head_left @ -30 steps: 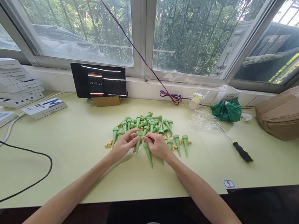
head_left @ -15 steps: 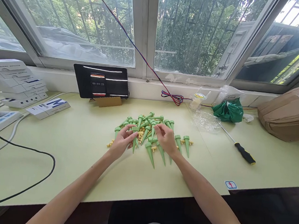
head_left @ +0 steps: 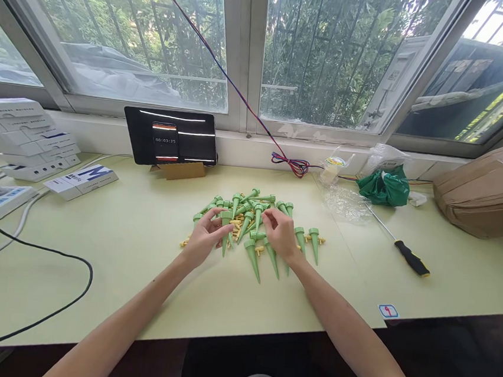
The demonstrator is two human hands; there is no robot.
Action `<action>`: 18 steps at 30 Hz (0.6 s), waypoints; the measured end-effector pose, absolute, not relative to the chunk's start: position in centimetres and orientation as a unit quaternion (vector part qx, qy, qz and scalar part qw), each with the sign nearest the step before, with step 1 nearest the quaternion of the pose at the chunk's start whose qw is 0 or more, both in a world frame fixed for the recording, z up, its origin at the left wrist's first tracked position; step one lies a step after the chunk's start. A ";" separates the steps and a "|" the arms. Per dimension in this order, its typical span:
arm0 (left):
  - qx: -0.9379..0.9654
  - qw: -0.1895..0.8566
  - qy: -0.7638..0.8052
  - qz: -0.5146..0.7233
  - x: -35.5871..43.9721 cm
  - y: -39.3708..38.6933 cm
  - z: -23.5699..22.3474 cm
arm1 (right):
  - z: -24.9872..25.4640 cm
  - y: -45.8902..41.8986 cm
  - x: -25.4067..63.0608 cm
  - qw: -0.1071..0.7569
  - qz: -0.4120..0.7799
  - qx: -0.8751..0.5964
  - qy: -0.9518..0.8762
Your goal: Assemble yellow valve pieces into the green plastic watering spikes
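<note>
A green plant watering spike (head_left: 224, 233) is held point down between the thumb and fingers of my left hand (head_left: 203, 237), over the left side of the pile. My right hand (head_left: 280, 234) has its thumb and fingertips pinched together at the pile's right side; what lies between them, if anything, is hidden. Close to those fingertips is another green spike (head_left: 258, 216). Several more spikes with capped tops are heaped around both hands, and small yellow valve pieces (head_left: 237, 230) lie among them. One spike (head_left: 252, 261) lies in front, tip toward me.
Behind the pile, a tablet (head_left: 194, 141) showing a timer leans on a cardboard stand. To the right are a screwdriver (head_left: 411, 258), a green plastic bag (head_left: 384, 185) and a brown wrapped parcel (head_left: 487, 187). White boxes (head_left: 29, 137) and a black cable (head_left: 62, 255) occupy the left.
Both hands stay almost in place. The spike in my left hand has shifted very slightly to the left, and my right fingertips have moved a little to the right.
</note>
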State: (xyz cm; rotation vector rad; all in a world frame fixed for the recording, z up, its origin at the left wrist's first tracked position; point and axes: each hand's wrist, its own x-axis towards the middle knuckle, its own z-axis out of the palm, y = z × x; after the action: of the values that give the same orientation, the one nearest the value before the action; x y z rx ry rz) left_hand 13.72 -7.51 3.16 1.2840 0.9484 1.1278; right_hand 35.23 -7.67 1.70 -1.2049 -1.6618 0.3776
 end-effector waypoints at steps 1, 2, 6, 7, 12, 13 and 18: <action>0.544 0.556 0.402 0.483 13.7 -7.5 3.3 | 1.6 -7.7 35.1 0.505 0.153 -0.495 -0.691; 0.543 0.553 0.400 0.488 13.6 -7.4 3.4 | 1.6 -7.7 35.0 0.505 0.149 -0.493 -0.693; 0.540 0.549 0.401 0.496 13.5 -7.3 3.6 | 1.9 -7.4 35.5 0.497 0.131 -0.508 -0.691; 0.541 0.548 0.402 0.496 13.5 -7.4 3.6 | 2.0 -7.2 35.9 0.498 0.126 -0.516 -0.685; 0.551 0.554 0.392 0.485 13.7 -7.4 3.3 | 2.3 -6.1 38.2 0.447 0.107 -0.569 -0.682; 0.553 0.555 0.391 0.483 13.7 -7.4 3.2 | 2.4 -6.0 38.5 0.417 0.108 -0.575 -0.695; 0.556 0.558 0.391 0.477 13.7 -7.3 2.8 | 3.2 -5.9 38.5 0.262 0.105 -0.605 -0.744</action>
State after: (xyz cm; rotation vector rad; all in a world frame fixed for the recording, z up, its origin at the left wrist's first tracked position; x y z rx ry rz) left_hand 13.70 -7.30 2.84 1.3114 0.9223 1.1253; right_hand 38.49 -5.92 3.15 -1.6368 -2.0144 0.2851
